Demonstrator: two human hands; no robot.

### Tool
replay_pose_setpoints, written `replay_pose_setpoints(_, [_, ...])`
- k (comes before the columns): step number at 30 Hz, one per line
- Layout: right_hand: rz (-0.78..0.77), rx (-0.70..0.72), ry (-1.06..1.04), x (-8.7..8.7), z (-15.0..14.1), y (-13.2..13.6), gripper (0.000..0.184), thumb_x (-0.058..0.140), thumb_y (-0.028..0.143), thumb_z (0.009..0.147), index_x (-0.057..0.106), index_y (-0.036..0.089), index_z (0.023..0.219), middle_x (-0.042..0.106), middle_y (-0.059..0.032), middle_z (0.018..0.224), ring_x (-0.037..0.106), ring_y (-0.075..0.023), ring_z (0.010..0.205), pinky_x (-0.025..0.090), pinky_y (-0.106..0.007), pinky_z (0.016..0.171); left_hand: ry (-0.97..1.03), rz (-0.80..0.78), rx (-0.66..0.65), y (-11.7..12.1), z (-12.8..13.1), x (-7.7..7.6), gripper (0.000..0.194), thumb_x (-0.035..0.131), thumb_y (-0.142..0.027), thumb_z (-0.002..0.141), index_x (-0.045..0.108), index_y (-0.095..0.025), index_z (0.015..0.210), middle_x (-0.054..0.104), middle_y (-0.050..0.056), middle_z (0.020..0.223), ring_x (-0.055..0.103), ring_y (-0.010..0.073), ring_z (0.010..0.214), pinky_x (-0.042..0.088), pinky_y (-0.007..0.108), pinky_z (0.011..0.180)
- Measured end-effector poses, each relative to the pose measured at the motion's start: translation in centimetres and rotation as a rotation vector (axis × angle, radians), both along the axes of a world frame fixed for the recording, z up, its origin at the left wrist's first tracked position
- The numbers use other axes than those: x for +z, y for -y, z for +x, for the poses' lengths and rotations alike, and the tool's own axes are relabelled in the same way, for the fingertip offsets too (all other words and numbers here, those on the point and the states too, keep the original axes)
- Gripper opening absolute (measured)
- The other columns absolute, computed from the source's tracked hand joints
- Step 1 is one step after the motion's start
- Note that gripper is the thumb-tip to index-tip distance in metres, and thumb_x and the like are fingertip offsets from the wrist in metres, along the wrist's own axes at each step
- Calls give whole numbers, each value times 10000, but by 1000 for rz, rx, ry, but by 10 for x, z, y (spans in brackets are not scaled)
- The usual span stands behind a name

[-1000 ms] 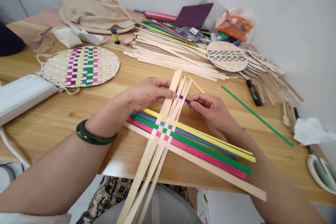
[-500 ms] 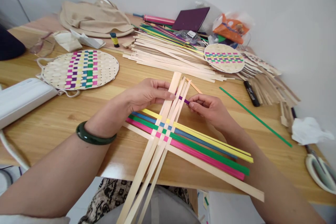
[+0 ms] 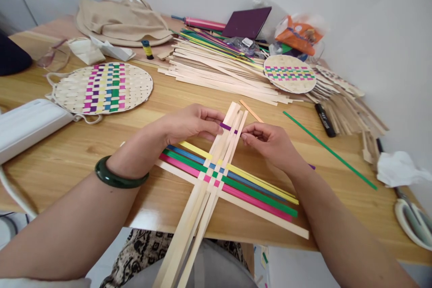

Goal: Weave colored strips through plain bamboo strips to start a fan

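A loose weave of flat strips lies in front of me: pale upright strips (image 3: 184,229) crossed by yellow (image 3: 263,183), blue (image 3: 189,152), green (image 3: 259,195), pink (image 3: 253,202) and pale ones. Higher up, a purple strip (image 3: 227,127) passes over and under the pale uprights, apart from the yellow one. My left hand (image 3: 199,123) is closed at the left edge of the uprights, its thumb and fingers around the purple strip there. At the right edge, my right hand (image 3: 261,139) pinches the same purple strip; its fingertips partly cover it.
Two round woven mats lie on the table, one (image 3: 104,87) at left and a smaller one (image 3: 289,74) at back right. Behind are piled pale strips (image 3: 216,72). A green strip (image 3: 330,150), black marker (image 3: 325,120) and scissors (image 3: 413,222) are at right, a white power strip (image 3: 30,128) at left.
The purple strip now shows across the left uprights, where my left thumb was. The weave has shifted toward me and its right ends leftward. My left hand has slid off the uprights' face to their edge.
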State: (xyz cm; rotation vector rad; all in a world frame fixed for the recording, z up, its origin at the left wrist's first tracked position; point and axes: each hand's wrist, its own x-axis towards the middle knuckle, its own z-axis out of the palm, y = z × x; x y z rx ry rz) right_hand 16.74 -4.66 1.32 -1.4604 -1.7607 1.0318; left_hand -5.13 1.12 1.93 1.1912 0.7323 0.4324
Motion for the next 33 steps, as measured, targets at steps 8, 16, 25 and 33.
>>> replay_pose_setpoints(8, [-13,-16,30,-2,1,-2,185,597,339,799,682,176,813,610,-3,685,489,-109,604,367,-249,552,11,-90,78,-2,-3,1,297,799,-215,672,752,-129,952,763,102,973,719,222,921,569,358,872])
replay_pose_setpoints(16, [7,-4,101,-3,1,-2,166,595,324,808,669,178,785,645,0,707,520,-111,620,382,-256,592,-49,-82,191,-3,-2,0,215,841,-146,609,743,-123,799,734,31,788,671,115,706,573,269,766])
replay_pose_setpoints(25, [28,-23,183,-7,0,-2,175,569,326,820,659,189,759,679,-7,738,552,-126,655,408,-264,620,-179,51,301,-3,6,-2,116,791,-97,636,714,-115,721,673,-10,637,601,74,564,540,200,622])
replay_pose_setpoints(33, [11,-14,192,-3,-2,-1,170,570,320,811,650,184,748,659,-4,710,536,-126,635,407,-271,611,-164,86,233,-2,6,-3,83,742,-94,645,683,-132,688,643,-18,610,578,79,560,504,204,595])
